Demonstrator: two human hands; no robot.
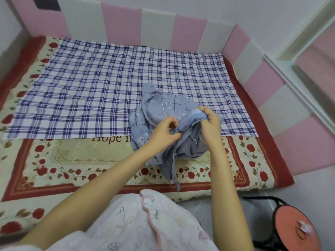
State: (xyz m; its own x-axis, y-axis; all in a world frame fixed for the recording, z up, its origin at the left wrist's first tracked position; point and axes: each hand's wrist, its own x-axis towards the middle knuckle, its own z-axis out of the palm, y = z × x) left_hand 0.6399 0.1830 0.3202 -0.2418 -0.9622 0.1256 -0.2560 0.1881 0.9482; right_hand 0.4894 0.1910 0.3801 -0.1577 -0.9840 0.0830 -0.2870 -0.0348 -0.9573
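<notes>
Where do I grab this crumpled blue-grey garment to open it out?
Probably the pale banded edge on top of the blue-grey garment, from the near side: it is the only straight run in the bunch, and the right hand pinches it.

Crumpled grey-blue garment (pixel 159 113) bunched on the plaid sheet (pixel 90 87).

You are gripping a thin, soft, matt grey-blue cloth (pixel 163 109) in your left hand (pixel 164 132) and right hand (pixel 210 122); it is hanging in loose, crumpled folds. Under it a woven checked sheet (pixel 108 84) is lying flat and matt, with fine creases. The rose-printed quilt (pixel 72 160) below is showing a slight sheen and a stitched, padded surface. The wall panels (pixel 119 24) are looking smooth and cushioned, like faux leather. The stool's seat (pixel 290 229) is looking matt orange, its frame (pixel 259 197) glossy black metal.
</notes>
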